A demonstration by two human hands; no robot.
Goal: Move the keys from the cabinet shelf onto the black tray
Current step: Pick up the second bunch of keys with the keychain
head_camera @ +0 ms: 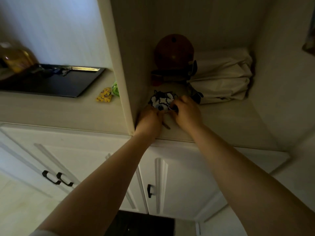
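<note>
Both of my hands are inside the cabinet shelf (221,123). My left hand (150,118) is closed on a set of keys, and a key blade (166,126) sticks out below its fingers. My right hand (185,111) pinches the ring by a black-and-white husky-face keychain (162,100) that lies between the hands. The black tray (56,82) sits on the counter to the left, outside the cabinet wall. Another bunch of keys (56,70) lies at its far edge.
A brown ball (173,51), a dark cap brim and a cream drawstring bag (223,77) fill the back of the shelf. A yellow packet (104,97) and a green item lie beside the tray. An amber bottle (17,60) stands far left. White cabinet doors with black handles are below.
</note>
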